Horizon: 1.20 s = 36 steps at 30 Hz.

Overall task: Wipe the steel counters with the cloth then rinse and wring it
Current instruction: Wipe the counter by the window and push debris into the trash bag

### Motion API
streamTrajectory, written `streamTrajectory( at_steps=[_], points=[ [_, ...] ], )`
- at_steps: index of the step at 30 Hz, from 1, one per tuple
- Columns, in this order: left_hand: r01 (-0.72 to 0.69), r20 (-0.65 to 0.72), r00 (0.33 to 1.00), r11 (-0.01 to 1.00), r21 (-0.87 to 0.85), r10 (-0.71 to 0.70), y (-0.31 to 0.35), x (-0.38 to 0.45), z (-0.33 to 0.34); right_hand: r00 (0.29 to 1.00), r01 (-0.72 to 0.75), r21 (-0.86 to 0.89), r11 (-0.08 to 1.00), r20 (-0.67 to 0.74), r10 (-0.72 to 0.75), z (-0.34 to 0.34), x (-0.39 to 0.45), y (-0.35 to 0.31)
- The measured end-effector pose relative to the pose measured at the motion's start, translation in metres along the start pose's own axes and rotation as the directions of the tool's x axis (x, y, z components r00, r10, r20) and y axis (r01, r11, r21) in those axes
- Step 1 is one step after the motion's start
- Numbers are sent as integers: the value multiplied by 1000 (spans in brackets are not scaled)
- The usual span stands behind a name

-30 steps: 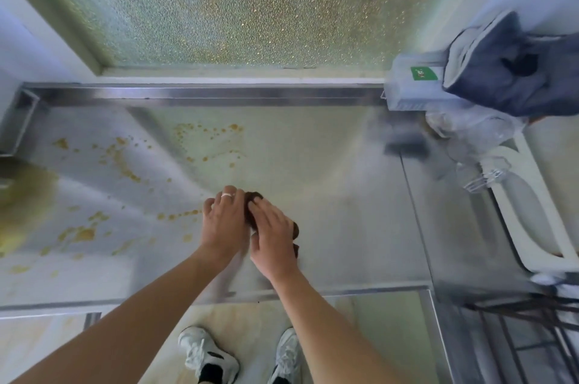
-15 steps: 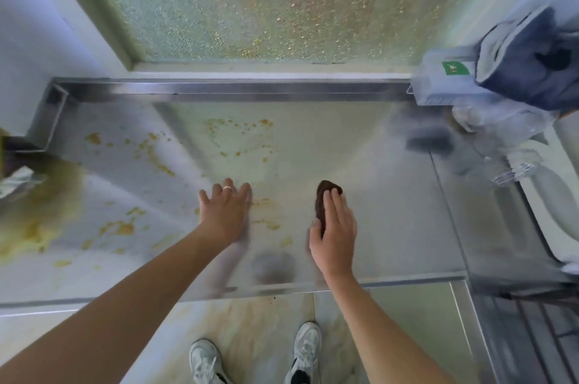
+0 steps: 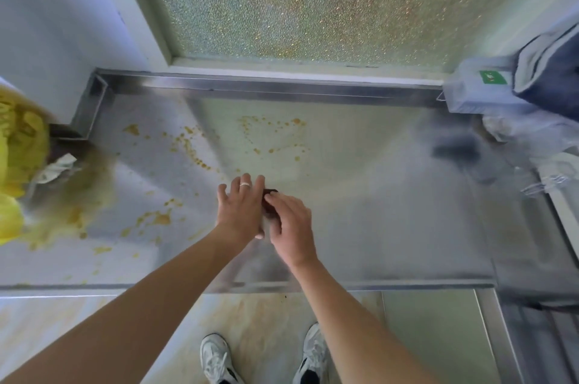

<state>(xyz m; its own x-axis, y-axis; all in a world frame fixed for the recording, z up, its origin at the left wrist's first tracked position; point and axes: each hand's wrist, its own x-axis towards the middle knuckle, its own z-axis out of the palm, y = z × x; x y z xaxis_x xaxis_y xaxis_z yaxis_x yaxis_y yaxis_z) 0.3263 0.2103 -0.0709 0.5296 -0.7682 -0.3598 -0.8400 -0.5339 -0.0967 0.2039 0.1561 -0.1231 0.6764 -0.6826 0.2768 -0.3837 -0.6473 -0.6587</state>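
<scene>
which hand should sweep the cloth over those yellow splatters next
Left. The left hand lies on the side of the dark cloth nearest the yellow splatters, which spread leftward across the steel counter. The right hand would have to cross over.

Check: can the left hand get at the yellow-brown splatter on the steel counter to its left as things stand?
Probably yes. The left hand rests open on the steel counter beside the dark brown cloth. Bare steel lies between it and the yellow-brown splatter; nothing stands in the way.
</scene>
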Motion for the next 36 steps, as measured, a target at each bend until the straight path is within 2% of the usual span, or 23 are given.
streamTrajectory(
  at_steps=[2, 5, 7, 10, 12, 16, 19, 21, 24, 26, 28, 30, 32, 36],
  points=[
    [-6, 38, 999, 999, 38, 4, -9, 2, -6, 997, -5, -57, 998, -77, 1, -25, 7, 15],
    [-6, 77, 997, 996, 84, 0, -21, 4, -10, 962, -182, -183, 966, -235, 137, -56, -2, 59],
    [-4, 93, 996, 996, 94, -5, -26, 6, -9, 939, -312, -263, 913, -234, 253, -60, -14, 77],
    [-5, 77, 997, 997, 78, -1, -30, 8, -2, 931, -362, -302, 882, -154, 330, -41, -14, 67],
    [-8, 65, 998, 998, 70, 4, -31, 8, 1, 947, -320, -290, 902, -93, 306, -20, -5, 46],
    [2, 37, 999, 999, 46, -3, -33, 8, 4, 984, -144, -190, 971, 78, 161, 25, 0, -1],
    [25, 6, 1000, 999, 24, -25, -36, 5, 5, 988, -17, -112, 994, 148, 33, 44, -3, -23],
    [32, 1, 999, 999, 18, -32, -39, 5, 4, 988, 0, -78, 997, 156, 12, 45, -4, -32],
    [10, 58, 998, 1000, 4, -10, -44, 6, -4, 997, -39, 4, 999, 61, 39, 27, -3, -38],
    [-14, 74, 997, 1000, 8, 14, -47, 11, -11, 992, -89, 22, 996, -90, 90, 7, 4, -31],
    [-33, 66, 997, 999, -4, 34, -48, 21, -17, 940, -234, -25, 972, -259, 220, -13, 18, -8],
    [-29, 54, 998, 999, -29, 30, -46, 32, -21, 857, -431, -89, 898, -352, 376, -24, 29, 23],
    [-13, 41, 999, 998, -55, 15, -43, 45, -22, 822, -538, -176, 825, -328, 466, -27, 39, 50],
    [79, -49, 995, 985, -153, -88, -40, 78, -23, 891, -451, -325, 831, -216, 399, -22, 76, 81]
  ],
)
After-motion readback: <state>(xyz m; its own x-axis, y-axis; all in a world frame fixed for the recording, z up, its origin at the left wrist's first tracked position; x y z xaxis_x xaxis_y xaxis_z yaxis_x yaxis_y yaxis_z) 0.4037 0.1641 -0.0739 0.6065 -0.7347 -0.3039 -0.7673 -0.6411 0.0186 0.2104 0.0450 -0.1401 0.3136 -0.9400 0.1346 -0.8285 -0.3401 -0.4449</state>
